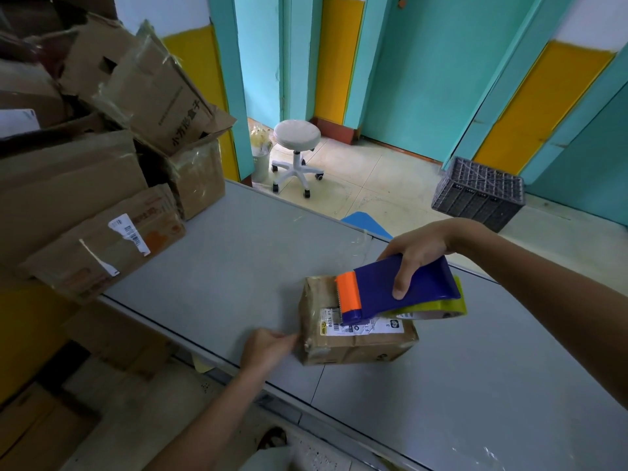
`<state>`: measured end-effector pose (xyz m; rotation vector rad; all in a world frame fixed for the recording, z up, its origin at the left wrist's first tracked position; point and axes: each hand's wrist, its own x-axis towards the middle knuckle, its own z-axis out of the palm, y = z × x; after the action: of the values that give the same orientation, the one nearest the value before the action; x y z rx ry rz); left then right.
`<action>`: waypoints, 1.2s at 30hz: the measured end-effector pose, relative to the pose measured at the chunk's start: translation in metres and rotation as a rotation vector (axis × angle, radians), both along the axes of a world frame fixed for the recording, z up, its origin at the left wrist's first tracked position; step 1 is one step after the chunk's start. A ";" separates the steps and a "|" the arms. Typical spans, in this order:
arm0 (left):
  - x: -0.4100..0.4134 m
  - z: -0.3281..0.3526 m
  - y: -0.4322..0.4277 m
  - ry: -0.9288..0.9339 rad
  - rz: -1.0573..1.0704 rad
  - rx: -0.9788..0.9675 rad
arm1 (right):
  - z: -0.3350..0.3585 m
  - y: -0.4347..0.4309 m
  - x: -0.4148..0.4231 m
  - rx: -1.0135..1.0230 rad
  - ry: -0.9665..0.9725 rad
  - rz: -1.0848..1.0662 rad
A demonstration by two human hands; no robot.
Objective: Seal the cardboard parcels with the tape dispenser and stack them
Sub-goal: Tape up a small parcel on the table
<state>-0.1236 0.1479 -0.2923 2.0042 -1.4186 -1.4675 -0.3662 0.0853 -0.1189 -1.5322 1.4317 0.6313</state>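
Observation:
A small cardboard parcel (356, 345) with a white shipping label on top lies on the grey table (238, 266). My right hand (418, 253) grips a blue tape dispenser (401, 290) with an orange blade guard and a yellowish tape roll; the dispenser's front end rests on the parcel's top. My left hand (268, 345) is at the parcel's left end, its fingertips pinched together against the edge. Whether they hold a strip of clear tape there I cannot tell.
A heap of cardboard boxes (112, 164) crowds the table's left end, and one labelled box (108, 246) overhangs the edge. On the floor beyond the table stand a white stool (297, 154), a bin (261, 164) and a grey plastic crate (479, 193).

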 end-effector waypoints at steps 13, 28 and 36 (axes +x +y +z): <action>-0.027 0.054 -0.027 -0.426 -1.033 -0.616 | 0.001 0.002 -0.004 0.005 -0.020 -0.011; -0.015 0.052 -0.068 -0.495 -1.217 -0.757 | 0.004 0.016 0.011 0.111 -0.061 -0.096; -0.012 0.047 -0.076 -0.491 -1.217 -0.791 | 0.009 0.023 -0.018 0.056 -0.091 -0.171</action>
<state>-0.1359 0.0721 -0.2457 0.9425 -3.0584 -0.3651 -0.3843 0.1086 -0.1095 -1.3612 1.4455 0.4884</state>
